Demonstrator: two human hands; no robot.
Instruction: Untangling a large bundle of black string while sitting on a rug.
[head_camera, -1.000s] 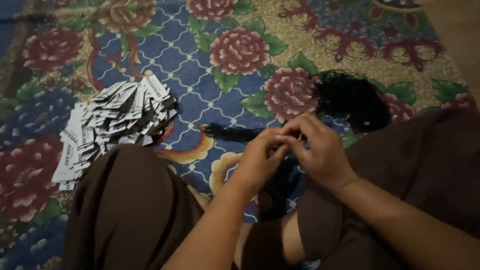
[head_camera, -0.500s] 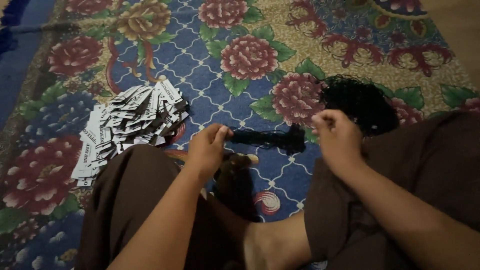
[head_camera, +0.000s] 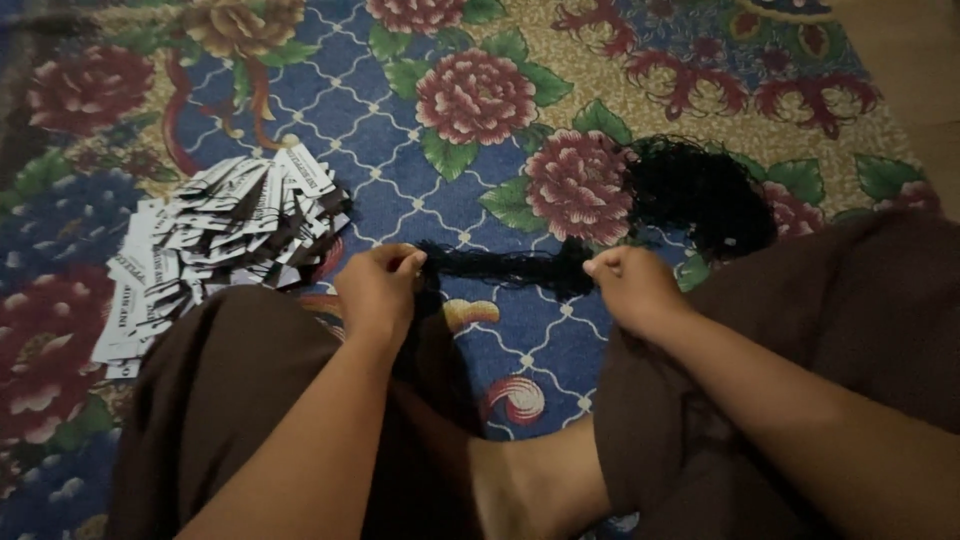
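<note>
My left hand (head_camera: 378, 290) and my right hand (head_camera: 630, 284) each pinch one end of a bundle of thin black strings (head_camera: 505, 266) stretched level between them just above the carpet. A larger tangled heap of the same black strings (head_camera: 700, 195) lies on the carpet beyond my right hand. A fanned pile of white paper tags with dark print (head_camera: 215, 235) lies to the left of my left hand.
I sit cross-legged in brown clothing, with my left knee (head_camera: 230, 390), right knee (head_camera: 830, 300) and a bare foot (head_camera: 530, 480) below the hands. A floral carpet (head_camera: 470, 95) in blue, red and yellow covers the floor. A tan strip of bare floor (head_camera: 920, 70) shows at far right.
My hands were together over the black bundle; they have moved apart sideways, pulling the strings out straight between them. The view has tilted slightly so the tag pile sits higher.
</note>
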